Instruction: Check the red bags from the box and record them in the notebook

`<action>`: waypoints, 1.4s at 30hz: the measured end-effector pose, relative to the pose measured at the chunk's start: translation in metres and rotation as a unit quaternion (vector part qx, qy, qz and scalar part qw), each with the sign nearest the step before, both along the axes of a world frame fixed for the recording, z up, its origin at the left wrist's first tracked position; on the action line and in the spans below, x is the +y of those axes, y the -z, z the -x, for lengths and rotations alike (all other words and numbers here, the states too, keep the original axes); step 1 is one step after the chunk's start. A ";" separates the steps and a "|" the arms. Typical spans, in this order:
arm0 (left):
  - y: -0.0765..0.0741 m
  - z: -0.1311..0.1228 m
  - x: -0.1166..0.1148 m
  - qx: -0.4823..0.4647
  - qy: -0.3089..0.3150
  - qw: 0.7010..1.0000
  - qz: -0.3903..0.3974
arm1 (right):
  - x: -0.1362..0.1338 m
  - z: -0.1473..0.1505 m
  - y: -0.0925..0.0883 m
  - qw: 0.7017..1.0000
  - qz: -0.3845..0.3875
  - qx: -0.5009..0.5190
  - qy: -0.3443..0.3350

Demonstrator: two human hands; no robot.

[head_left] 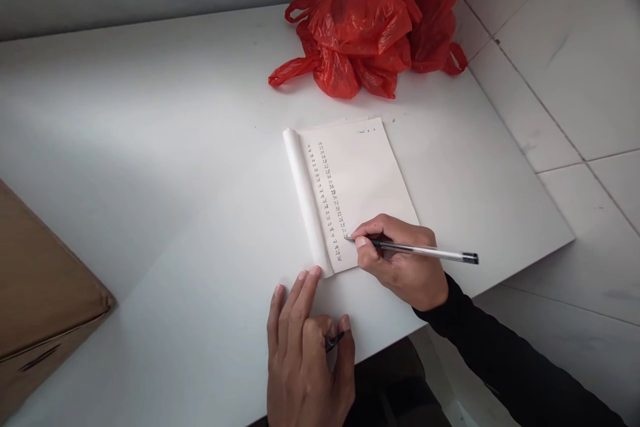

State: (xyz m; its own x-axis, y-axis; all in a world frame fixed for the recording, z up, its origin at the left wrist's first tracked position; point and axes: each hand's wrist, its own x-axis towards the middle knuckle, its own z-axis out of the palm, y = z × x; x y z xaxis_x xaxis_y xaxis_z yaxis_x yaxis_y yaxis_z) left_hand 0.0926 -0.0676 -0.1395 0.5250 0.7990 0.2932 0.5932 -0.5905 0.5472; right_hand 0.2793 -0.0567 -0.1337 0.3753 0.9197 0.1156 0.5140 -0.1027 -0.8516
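The ballpoint pen (430, 251) crosses the notepad (373, 177) almost sideways, its tip at the foot of the second column of handwritten numbers and its rear end pointing right, beyond the page edge. The right hand (403, 259), the nearer to that spot, has thumb and fingers clamped on the pen and covers the page's lower right corner — the paper above it, right of the numbers, is blank. The notepad lies on the white table (150, 167), long axis slanting, its turned pages rolled along the left side. The left hand (307, 360) rests fingertips by that roll's lower end, thumb and forefinger pinching what looks like a black pen cap (334, 341). Red plastic bags (363, 23) lie beyond the notepad; a cardboard box (47, 300) stands well apart, far left.
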 end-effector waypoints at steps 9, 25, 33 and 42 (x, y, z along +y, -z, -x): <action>0.001 -0.002 0.001 -0.005 -0.002 1.000 0.003 | -0.001 0.000 0.001 1.000 0.000 0.020 0.007; 0.002 0.001 0.001 0.001 0.004 1.000 -0.002 | 0.000 0.000 0.000 1.000 0.005 0.002 0.000; 0.002 0.001 0.000 0.004 0.004 1.000 -0.004 | 0.001 -0.001 0.000 1.000 0.003 -0.001 0.000; 0.002 0.001 0.001 0.005 0.003 1.000 -0.003 | 0.001 -0.001 0.000 1.000 0.003 0.009 -0.006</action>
State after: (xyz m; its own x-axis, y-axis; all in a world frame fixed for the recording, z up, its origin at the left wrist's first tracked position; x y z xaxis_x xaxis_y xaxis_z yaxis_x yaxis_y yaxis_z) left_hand 0.0912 -0.0670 -0.1415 0.5333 0.7937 0.2927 0.5952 -0.5979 0.5368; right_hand 0.2801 -0.0557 -0.1335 0.3668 0.9245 0.1038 0.5005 -0.1021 -0.8597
